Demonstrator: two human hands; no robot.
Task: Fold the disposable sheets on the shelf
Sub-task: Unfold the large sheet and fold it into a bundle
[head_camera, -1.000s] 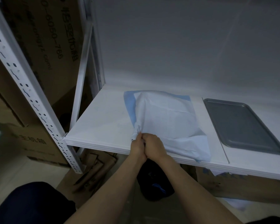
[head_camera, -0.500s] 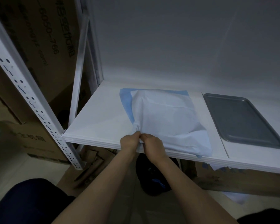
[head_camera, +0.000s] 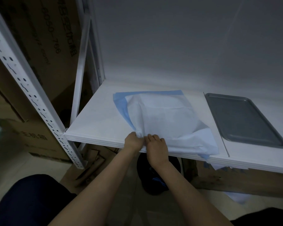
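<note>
A pale white-and-blue disposable sheet (head_camera: 167, 118) lies bunched on the white shelf (head_camera: 95, 124), its blue side showing along the left and back edges. Its near right part spills over the shelf's front edge. My left hand (head_camera: 133, 141) pinches the gathered near-left corner of the sheet at the shelf's front edge. My right hand (head_camera: 157, 146) sits right beside it on the sheet's near edge, fingers partly spread and touching the fabric; whether they pinch it I cannot see.
A grey metal tray (head_camera: 242, 118) lies on the shelf to the right of the sheet. A perforated white shelf post (head_camera: 31, 95) stands at the left, with cardboard boxes (head_camera: 39, 46) behind it. More cardboard and a dark bag (head_camera: 153, 176) lie on the floor under the shelf.
My hands stayed at the sheet's near-left corner. The right hand's fingers have loosened and spread along the sheet's near edge, and the two hands have drawn slightly apart.
</note>
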